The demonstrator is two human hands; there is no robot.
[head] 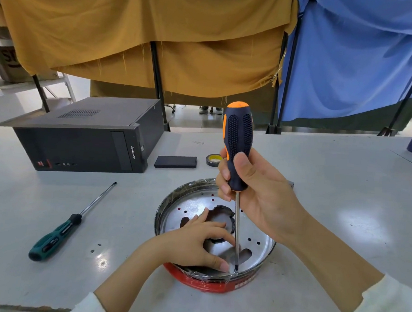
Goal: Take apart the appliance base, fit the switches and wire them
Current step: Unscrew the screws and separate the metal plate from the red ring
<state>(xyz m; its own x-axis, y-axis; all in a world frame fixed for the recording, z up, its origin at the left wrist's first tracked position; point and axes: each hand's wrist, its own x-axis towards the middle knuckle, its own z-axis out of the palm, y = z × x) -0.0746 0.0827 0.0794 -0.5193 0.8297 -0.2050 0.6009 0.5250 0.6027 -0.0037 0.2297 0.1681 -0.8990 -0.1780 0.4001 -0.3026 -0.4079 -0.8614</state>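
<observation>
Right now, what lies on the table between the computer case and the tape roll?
A flat black box lies between the computer case and tape roll, per the head view.

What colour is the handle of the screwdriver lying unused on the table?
Green and black: the lying screwdriver shows best in the head view, left of the appliance base.

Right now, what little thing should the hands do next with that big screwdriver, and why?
Probably turn the orange and black screwdriver to loosen a screw. The right hand grips its handle upright, and the tip sits down at the near rim of the round appliance base. The left hand rests inside the base beside the tip, steadying it. The screw itself is too small to see.
</observation>
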